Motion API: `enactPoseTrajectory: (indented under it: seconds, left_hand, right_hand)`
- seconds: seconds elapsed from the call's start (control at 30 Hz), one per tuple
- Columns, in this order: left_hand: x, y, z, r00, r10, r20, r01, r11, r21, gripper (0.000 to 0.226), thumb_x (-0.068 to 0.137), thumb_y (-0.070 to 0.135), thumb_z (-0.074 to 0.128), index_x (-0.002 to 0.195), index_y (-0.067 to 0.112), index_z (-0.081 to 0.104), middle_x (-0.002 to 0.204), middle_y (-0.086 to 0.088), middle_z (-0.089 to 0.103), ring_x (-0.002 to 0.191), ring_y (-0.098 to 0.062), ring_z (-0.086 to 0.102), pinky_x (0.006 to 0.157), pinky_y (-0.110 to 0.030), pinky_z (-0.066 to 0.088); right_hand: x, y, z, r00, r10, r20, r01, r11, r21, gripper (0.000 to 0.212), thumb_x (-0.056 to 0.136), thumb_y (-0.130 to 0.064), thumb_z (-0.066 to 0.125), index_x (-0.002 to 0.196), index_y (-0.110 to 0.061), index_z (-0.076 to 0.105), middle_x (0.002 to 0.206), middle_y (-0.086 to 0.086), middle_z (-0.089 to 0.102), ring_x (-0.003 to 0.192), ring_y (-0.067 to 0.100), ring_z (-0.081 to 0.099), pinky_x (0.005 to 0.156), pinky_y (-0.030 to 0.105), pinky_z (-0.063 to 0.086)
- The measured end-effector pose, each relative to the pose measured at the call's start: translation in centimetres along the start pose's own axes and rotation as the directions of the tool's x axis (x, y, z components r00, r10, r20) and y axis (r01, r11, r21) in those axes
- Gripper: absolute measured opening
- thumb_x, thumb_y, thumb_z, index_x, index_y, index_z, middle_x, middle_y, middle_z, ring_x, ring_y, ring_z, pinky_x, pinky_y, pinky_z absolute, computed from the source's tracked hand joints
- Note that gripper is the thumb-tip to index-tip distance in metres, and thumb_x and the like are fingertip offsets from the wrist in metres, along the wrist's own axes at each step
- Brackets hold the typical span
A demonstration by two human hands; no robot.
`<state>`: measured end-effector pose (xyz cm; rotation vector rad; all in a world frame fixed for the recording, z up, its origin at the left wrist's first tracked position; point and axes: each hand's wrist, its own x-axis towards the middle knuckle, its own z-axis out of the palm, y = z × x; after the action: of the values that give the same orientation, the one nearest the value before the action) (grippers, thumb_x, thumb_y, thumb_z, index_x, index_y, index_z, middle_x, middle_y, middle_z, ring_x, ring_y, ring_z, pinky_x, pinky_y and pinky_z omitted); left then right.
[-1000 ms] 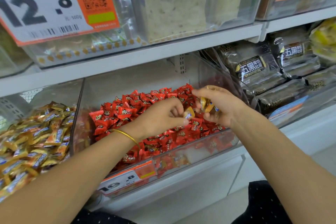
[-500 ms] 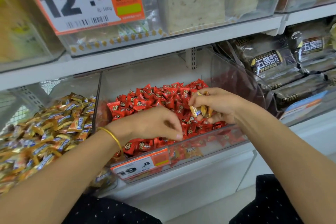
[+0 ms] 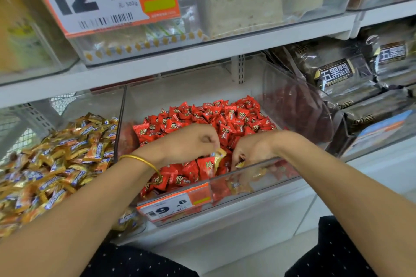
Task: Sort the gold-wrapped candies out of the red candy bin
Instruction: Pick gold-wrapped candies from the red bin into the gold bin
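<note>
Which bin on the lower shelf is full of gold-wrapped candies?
The leftmost bin, left of the red candy bin; the rightmost holds dark packets.

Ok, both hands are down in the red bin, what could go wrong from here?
The left hand pinches a gold candy only by one end; it could drop back among the red candies. The right hand grips more gold candies low behind the bin's front wall; one may slip out and get buried.
</note>
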<state>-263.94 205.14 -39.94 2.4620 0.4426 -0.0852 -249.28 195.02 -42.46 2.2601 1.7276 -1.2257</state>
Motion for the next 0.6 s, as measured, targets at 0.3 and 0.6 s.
enactPoseTrajectory:
  seconds: [0.3, 0.6]
  left_hand:
    - [-0.1, 0.3, -0.5, 1.000, -0.028, 0.009, 0.028, 0.997, -0.068, 0.016, 0.096, 0.009, 0.039, 0.093, 0.018, 0.052, 0.079, -0.001, 0.060, 0.070, -0.014, 0.060, 0.068, -0.029, 0.050]
    - [0.5, -0.6, 0.5, 0.954, -0.008, 0.298, -0.191, 0.751, 0.633, 0.042, 0.088, 0.029, 0.062, 0.128, 0.039, 0.053, 0.080, 0.013, 0.028, 0.078, -0.009, 0.039, 0.056, -0.024, 0.032]
  right_hand:
    - [0.3, 0.3, 0.0, 0.998, -0.024, 0.054, 0.023, 1.000, 0.020, 0.019, 0.070, -0.032, 0.081, 0.085, -0.031, 0.069, 0.080, 0.004, 0.065, 0.068, 0.020, 0.055, 0.061, 0.034, 0.053]
    - [-3.1, 3.0, -1.4, 0.958, 0.017, -0.286, 0.154, 0.811, 0.565, 0.013, 0.074, -0.023, 0.079, 0.084, -0.028, 0.073, 0.073, -0.003, 0.062, 0.051, 0.009, 0.051, 0.039, 0.018, 0.037]
